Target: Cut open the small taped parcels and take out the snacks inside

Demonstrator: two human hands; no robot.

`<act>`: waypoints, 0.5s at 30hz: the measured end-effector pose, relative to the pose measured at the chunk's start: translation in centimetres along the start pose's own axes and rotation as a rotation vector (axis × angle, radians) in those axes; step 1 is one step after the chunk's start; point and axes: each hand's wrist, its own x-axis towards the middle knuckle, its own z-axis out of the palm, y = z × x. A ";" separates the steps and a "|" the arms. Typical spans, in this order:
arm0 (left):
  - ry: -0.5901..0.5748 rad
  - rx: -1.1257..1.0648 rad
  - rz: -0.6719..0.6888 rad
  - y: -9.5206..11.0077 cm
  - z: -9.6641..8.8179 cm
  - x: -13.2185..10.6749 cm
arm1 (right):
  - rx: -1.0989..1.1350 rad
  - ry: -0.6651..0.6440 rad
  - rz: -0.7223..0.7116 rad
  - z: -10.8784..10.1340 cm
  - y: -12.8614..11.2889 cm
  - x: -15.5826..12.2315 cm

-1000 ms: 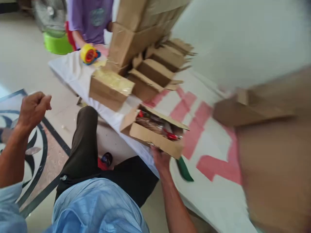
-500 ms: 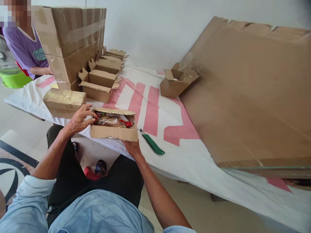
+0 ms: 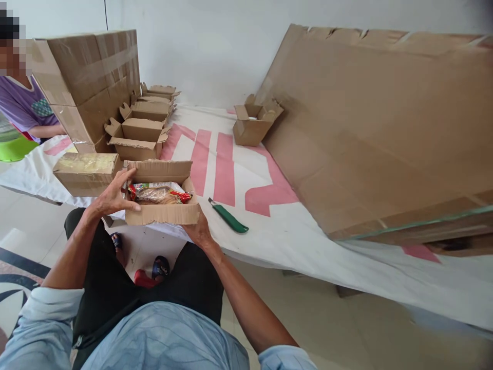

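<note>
A small open cardboard box (image 3: pixel 162 214) is at the table's front edge, tilted toward me with its long flaps spread. Inside lies a clear plastic packet (image 3: pixel 157 194) with red ends and brownish contents. My left hand (image 3: pixel 113 198) spans the box's left end, thumb at the front and fingers at the back. At the front right corner, my right hand (image 3: pixel 200 228) supports the box, its fingers partly hidden beneath and behind the cardboard. To the right of the box, a green-handled utility knife (image 3: pixel 230 218) lies on the cloth.
A taped box (image 3: pixel 87 172) stands just left of my left hand. Behind it are several open boxes (image 3: pixel 134 146) and a stack of large cartons (image 3: pixel 88 77). A huge cardboard sheet (image 3: pixel 377 139) fills the right side, beside another open box (image 3: pixel 252 128). A person (image 3: pixel 26 110) sits far left.
My left hand has moved from the packet's end to gripping the box's left end. The box is raised and its flaps stand wider, showing more of the packet. The view has shifted right.
</note>
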 end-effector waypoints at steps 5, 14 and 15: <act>-0.094 0.038 -0.027 -0.3 -0.8 -1.0 | 0.042 -0.019 -0.004 -0.4 -1.0 -1.3; -0.098 0.095 -0.005 -0.1 -0.9 -1.2 | 0.016 -0.070 -0.126 -6.3 -3.4 0.1; -0.094 0.097 -0.002 -0.1 -1.0 -1.2 | -0.022 -0.007 -0.168 -6.9 -4.2 0.9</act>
